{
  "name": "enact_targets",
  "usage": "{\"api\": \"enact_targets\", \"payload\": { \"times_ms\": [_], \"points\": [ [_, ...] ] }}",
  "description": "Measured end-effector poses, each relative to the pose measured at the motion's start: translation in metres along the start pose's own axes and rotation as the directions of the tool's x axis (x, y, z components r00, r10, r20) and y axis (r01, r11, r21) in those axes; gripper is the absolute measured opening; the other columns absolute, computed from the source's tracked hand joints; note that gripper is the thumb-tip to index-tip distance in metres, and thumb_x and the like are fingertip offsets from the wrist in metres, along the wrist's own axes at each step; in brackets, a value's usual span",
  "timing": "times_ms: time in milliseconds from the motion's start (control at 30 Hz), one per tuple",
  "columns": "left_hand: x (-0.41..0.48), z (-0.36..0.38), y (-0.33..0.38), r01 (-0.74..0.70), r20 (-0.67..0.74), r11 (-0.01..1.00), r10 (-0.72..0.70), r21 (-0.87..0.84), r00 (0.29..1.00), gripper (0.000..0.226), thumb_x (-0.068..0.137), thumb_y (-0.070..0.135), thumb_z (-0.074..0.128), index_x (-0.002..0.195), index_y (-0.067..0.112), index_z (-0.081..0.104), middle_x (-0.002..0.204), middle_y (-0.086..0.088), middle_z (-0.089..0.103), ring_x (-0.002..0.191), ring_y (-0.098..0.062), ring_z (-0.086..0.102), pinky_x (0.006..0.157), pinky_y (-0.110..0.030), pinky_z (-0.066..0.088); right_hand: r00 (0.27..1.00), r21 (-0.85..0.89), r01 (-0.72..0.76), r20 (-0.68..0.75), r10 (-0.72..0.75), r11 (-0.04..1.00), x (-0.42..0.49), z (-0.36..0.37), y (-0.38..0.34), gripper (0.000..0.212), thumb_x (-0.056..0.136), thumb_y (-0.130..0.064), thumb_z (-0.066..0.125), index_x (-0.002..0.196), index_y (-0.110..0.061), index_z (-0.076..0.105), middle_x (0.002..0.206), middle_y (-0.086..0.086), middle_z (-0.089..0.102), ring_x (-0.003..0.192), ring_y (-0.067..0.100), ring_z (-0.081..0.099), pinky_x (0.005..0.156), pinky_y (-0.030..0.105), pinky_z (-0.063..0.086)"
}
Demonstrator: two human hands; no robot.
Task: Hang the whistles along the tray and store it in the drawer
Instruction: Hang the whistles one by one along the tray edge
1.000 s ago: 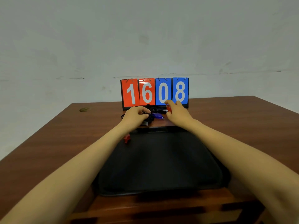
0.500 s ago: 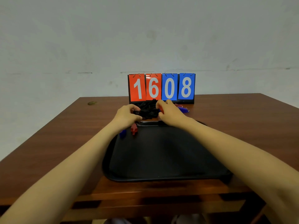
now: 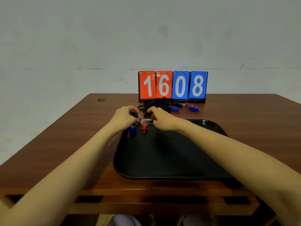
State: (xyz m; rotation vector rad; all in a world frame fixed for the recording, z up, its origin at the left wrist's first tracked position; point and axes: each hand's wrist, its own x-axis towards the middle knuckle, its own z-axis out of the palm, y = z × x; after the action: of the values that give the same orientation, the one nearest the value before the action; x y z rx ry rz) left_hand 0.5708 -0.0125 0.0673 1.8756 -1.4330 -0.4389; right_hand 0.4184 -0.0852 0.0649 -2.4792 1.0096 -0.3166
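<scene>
At a black plastic tray [image 3: 210,123]'s far rim on the wooden tabletop [image 3: 73,136], the left hand [image 3: 125,117]'s grip clenches black cord [image 3: 134,114]. The right hand [image 3: 161,117] pinches a red whistle [image 3: 154,118] (a blue plastic whistle [image 3: 132,130] hangs beside).

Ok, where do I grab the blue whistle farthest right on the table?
I'd pinch the blue whistle across its body, coming from above and the right: it lies flat on the table, and cords and another whistle crowd its left.
</scene>
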Motion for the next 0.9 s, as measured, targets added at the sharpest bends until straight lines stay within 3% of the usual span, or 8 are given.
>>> {"api": "enact_targets", "payload": {
  "times_ms": [133,300,467,633,767,900],
  "points": [
    [0.002,0.004,-0.001,0.004,0.024,1.000,-0.003,-0.015,1.000,0.036,0.083,0.007,0.067,0.117,0.016,0.059,0.111,-0.004,0.058,0.092,-0.015,0.058,0.075,-0.023,0.045,0.999,0.002,-0.043,-0.022,0.043,0.999,-0.001,0.000,0.006,0.060,0.090,-0.007,0.057,0.142,-0.015,0.029,0.137,0.013,0.044,0.119,0.025,0.049,0.092,0.029,0.042],
    [0.009,0.010,-0.008,-0.028,-0.001,0.999,0.028,-0.029,1.000,0.033,0.080,0.012,0.070,0.110,0.022,0.061,0.120,-0.003,0.059,0.110,-0.019,0.054,0.088,-0.029,0.044,0.993,-0.024,-0.029,-0.116,0.026,0.999,-0.004,0.003,0.010,0.048,0.088,-0.013,0.062,0.127,-0.013,0.035,0.125,0.013,0.053,0.107,0.023,0.055,0.083,0.028,0.049],
    [0.012,0.013,-0.018,-0.112,-0.079,0.989,0.105,-0.092,0.991,0.032,0.081,0.018,0.070,0.111,0.026,0.062,0.119,0.001,0.058,0.102,-0.013,0.051,0.082,-0.027,0.039,0.993,-0.167,-0.010,-0.118,-0.010,0.986,-0.001,0.010,0.011,0.042,0.085,-0.015,0.066,0.123,-0.015,0.048,0.124,0.008,0.050,0.110,0.022,0.052,0.088,0.028,0.046],
    [0.010,0.013,-0.027,-0.139,-0.097,0.987,0.131,-0.083,0.987,0.031,0.081,0.020,0.070,0.110,0.028,0.063,0.118,0.003,0.057,0.099,-0.014,0.053,0.080,-0.025,0.040,0.992,-0.191,-0.051,-0.126,0.027,0.980,0.006,0.014,0.012,0.046,0.083,-0.032,0.069,0.121,-0.014,0.051,0.123,0.008,0.052,0.109,0.022,0.052,0.092,0.033,0.049],
    [0.007,0.010,-0.030,-0.135,-0.082,0.990,0.131,-0.036,0.988,0.033,0.081,0.019,0.070,0.113,0.025,0.063,0.113,0.004,0.054,0.095,-0.013,0.051,0.079,-0.025,0.037,0.994,-0.187,-0.056,-0.100,0.038,0.981,0.011,0.015,0.011,0.046,0.082,-0.041,0.068,0.116,-0.014,0.053,0.113,0.005,0.058,0.096,0.016,0.056,0.084,0.029,0.052],
    [0.002,0.011,-0.031,-0.133,-0.086,0.991,0.131,-0.025,0.988,0.032,0.080,0.019,0.071,0.111,0.024,0.064,0.112,0.000,0.056,0.095,-0.015,0.051,0.081,-0.026,0.038,0.997,-0.179,-0.049,-0.064,0.038,0.983,0.009,0.008,0.007,0.049,0.084,-0.042,0.066,0.122,-0.014,0.053,0.112,0.003,0.056,0.095,0.015,0.057,0.085,0.030,0.052]
  ]
}}
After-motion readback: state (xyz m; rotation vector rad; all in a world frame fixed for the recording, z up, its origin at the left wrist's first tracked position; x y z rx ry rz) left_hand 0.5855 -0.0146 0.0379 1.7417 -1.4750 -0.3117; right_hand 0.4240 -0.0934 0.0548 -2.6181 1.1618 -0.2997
